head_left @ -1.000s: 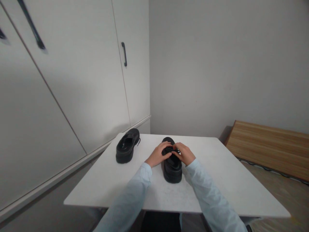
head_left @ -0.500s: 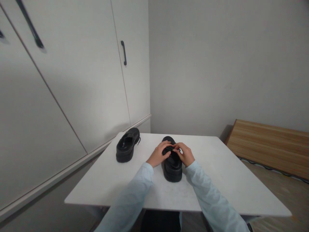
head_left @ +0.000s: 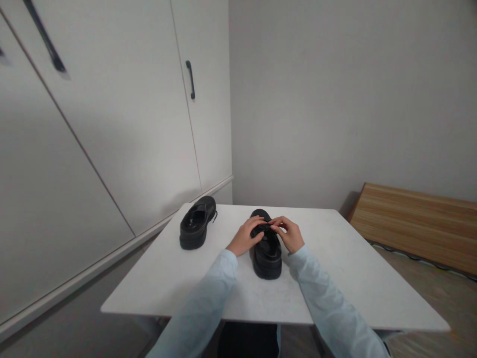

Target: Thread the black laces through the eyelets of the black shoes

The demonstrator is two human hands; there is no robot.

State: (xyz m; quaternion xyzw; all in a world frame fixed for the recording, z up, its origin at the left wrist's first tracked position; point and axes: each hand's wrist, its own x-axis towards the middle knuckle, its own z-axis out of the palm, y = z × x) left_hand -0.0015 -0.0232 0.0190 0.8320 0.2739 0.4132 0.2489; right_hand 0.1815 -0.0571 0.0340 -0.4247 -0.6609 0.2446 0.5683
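A black dress shoe (head_left: pixel 267 266) stands on the white table in front of me, its heel toward me and its toe pointing away. My left hand (head_left: pixel 246 235) is closed over the left side of its instep, with fingers across the lacing and thumb at the edge of the opening. From the right, my right hand (head_left: pixel 288 232) pinches the dark shoelace between thumb and fingertips; the fingers partly cover the lace. The matching black shoe (head_left: pixel 194 231) sits apart at the far left, a lace end sticking out on its right side.
The white table (head_left: pixel 346 288) reaches close to white cabinets (head_left: pixel 156 124) with dark handles on the left. Behind it rises a grey wall (head_left: pixel 335 99). A wood-grain panel or bench (head_left: pixel 417 223) is beyond the table's right side.
My right hand has shifted slightly right and up, its fingers still pinched at the lacing. The left hand and both shoes have barely moved.
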